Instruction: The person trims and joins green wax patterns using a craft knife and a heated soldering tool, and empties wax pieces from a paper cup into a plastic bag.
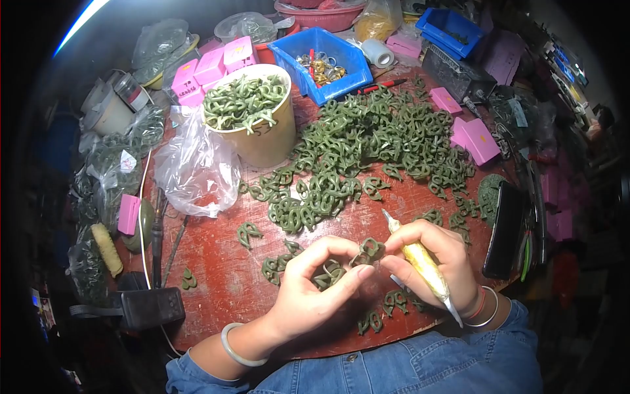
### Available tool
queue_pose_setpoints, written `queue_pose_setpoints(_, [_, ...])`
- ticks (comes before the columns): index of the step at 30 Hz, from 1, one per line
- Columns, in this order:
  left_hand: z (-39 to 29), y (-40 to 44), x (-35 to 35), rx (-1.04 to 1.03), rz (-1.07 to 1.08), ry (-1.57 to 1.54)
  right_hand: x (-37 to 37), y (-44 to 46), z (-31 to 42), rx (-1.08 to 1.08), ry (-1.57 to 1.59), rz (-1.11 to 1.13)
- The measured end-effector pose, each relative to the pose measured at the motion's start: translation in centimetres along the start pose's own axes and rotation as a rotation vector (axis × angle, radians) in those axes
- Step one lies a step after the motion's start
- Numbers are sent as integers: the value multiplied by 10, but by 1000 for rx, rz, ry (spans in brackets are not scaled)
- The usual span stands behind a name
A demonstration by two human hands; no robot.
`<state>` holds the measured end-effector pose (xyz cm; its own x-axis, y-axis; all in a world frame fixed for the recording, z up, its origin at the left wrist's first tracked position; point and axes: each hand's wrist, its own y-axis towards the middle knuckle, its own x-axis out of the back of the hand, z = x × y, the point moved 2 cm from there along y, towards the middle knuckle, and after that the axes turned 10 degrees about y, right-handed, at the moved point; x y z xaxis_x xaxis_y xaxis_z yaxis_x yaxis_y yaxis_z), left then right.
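Note:
My left hand (318, 279) is closed, pinching a small dark-green ring-shaped piece (371, 249) between thumb and index finger. More green pieces (329, 274) are cupped in its palm. My right hand (441, 262) grips a double-pointed tool with a yellow-wrapped handle (420, 260), its upper tip slanting away from me. The thumb and index finger of that hand come up to the right side of the pinched piece; whether they press on it is unclear. Several loose green pieces (396, 301) lie on the red table (216, 276) below my hands.
A large heap of green ring pieces (367, 141) spreads over the table. Behind it stand a full cream bucket (266, 148) and a blue bin (315, 41). A clear plastic bag (197, 161) lies left, a black adapter (153, 308) nearer. Right are pink boxes (477, 141) and a phone (504, 230).

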<state>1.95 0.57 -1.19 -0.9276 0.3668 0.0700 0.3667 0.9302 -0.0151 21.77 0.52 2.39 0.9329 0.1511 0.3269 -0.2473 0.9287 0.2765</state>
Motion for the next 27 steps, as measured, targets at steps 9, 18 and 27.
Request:
queue_pose_setpoints(9, [0,-1,2,47,-12,-25,2,-7,3,48,181,-17])
queue_pose_setpoints(18, [-1,-1,2,69,-27,-115,6,-1,1,460,-38,281])
queue_pose_setpoints(27, [-1,0,2,97,-2,-127,1,-4,6,413,-75,180])
